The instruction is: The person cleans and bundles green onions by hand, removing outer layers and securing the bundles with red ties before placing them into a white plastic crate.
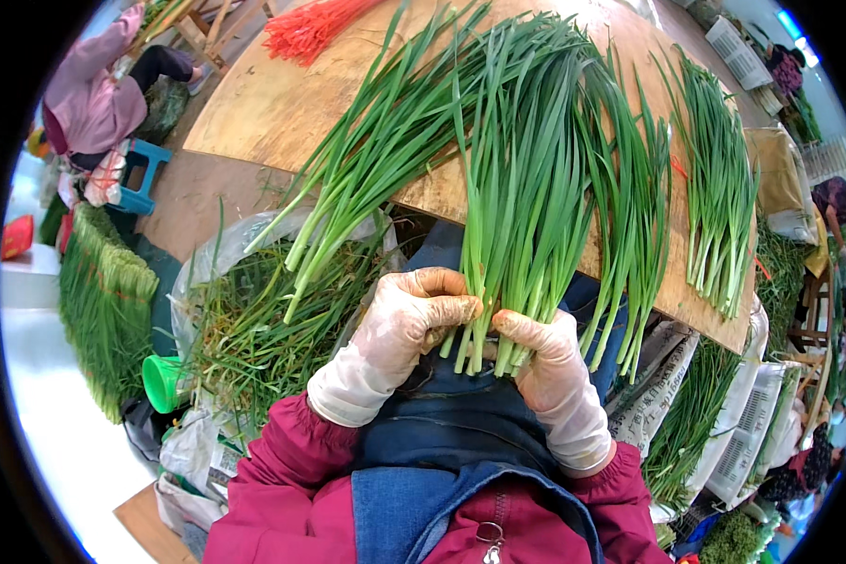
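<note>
A thick bunch of garlic chives [531, 179] lies over the near edge of a round wooden table [244, 117], pale stem ends toward me. In a thin, soiled whitish glove, my left hand [399, 324] pinches stems at the bunch's left side between thumb and forefinger. My right hand [547, 362], gloved alike, grips the stem ends on the other side, thumb on top and fingers partly hidden beneath. Looser chives [348, 202] fan out to the left, with more [634, 235] to the right. Farther right rests a separate bundle [719, 193] with a red tie near it.
Red plastic ties [310, 30] are heaped at the table's far side. Left of my knees, a plastic sack [190, 291] holds loose leaves, beside a green container [163, 383]. Chive bundles [108, 301] stand farther left, near a blue stool [141, 174] and a seated person [94, 94].
</note>
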`<state>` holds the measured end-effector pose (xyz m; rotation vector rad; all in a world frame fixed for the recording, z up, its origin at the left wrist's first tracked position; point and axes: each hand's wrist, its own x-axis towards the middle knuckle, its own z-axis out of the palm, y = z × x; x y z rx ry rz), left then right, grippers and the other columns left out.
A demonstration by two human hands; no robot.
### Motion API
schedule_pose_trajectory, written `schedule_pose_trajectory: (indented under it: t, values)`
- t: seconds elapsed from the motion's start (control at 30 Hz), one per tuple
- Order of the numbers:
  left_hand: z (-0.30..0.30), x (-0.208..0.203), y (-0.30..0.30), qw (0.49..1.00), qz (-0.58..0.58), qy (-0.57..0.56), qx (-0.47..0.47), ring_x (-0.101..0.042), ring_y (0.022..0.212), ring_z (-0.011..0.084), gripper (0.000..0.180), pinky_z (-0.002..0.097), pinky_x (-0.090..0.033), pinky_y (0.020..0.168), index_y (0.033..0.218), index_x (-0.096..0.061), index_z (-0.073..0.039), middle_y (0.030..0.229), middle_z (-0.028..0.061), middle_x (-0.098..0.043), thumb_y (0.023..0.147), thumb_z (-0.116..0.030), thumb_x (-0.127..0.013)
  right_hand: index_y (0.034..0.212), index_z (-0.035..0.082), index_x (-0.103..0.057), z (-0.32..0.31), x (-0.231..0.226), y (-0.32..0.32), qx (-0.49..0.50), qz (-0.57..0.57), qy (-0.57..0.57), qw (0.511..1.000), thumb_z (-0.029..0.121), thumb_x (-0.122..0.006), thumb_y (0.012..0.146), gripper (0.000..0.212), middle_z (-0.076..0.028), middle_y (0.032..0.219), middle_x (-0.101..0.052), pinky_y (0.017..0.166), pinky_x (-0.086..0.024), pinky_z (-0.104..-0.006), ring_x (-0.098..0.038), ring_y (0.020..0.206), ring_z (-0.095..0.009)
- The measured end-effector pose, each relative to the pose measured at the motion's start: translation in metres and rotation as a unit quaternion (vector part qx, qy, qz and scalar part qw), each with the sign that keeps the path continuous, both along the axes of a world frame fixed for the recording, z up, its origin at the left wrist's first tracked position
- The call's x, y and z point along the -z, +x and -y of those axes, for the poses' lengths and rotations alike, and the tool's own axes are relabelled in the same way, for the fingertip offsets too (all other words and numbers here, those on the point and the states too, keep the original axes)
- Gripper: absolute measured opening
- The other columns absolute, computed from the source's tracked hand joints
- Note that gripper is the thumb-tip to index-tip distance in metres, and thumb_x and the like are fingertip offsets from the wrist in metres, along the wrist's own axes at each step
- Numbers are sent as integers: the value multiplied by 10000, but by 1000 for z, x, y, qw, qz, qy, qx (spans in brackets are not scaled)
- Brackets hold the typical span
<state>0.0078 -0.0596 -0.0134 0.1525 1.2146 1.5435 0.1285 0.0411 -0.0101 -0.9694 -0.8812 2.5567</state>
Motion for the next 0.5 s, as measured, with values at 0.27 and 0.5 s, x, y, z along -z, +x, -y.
schedule_pose_trajectory:
  t: [0.27,0.5]
  values:
    - [-2,3,26,927,-364,-51,-78,-408,541,23,354,161,-349,482,1040,-513,-3,782,7,-509,716,4,-656,882,-23,-599,0,9,5,-23,42,36,998,22,-687,663,240,-66,718,-604,504,-417,-224,-537,544,-125]
    - [-12,-9,4,702,-710,17,45,-540,678,218,414,287,-453,577,1068,-568,-57,879,92,-509,667,39,-608,928,1,-594,3,9,5,-3,51,47,998,-2,-680,666,276,-36,785,-604,566,-427,-220,-541,622,-101]
